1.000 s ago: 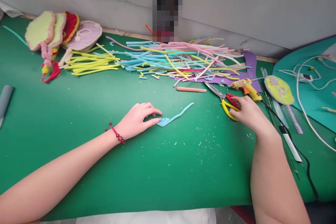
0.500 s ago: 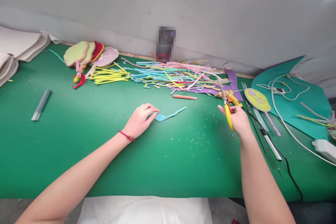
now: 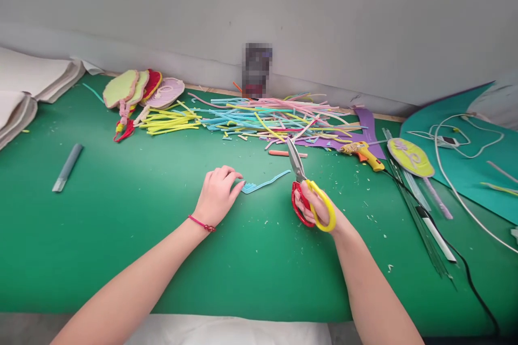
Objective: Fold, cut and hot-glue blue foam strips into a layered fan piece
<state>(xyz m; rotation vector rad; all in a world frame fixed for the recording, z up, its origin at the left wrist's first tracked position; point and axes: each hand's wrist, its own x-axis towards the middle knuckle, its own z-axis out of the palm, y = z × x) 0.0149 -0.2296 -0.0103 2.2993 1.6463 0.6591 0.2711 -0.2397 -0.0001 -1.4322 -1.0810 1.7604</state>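
My left hand (image 3: 217, 192) rests on the green table with its fingers closed on the left end of a light blue pipe cleaner (image 3: 265, 183). Small tight folds show beside my fingertips, and a longer straight tail slants up to the right. Part of the folded end is hidden under the fingers. In my right hand (image 3: 318, 206) is a pair of scissors (image 3: 298, 164) with one red and one yellow handle. Their blades point up and away, close to the pipe cleaner's free tip. Whether the blades are fully closed is hard to see.
A heap of coloured pipe cleaners (image 3: 251, 117) lies along the wall, with a salmon stick (image 3: 288, 154) before it. To its right are a yellow glue gun (image 3: 366, 156) and a yellow fan (image 3: 410, 157). More fans (image 3: 120, 88) and a grey tube (image 3: 68, 167) are leftward.
My right hand has brought the scissors leftward from beside the glue gun to near the blue pipe cleaner's tail. My left hand keeps its hold; the whole view has shifted slightly.
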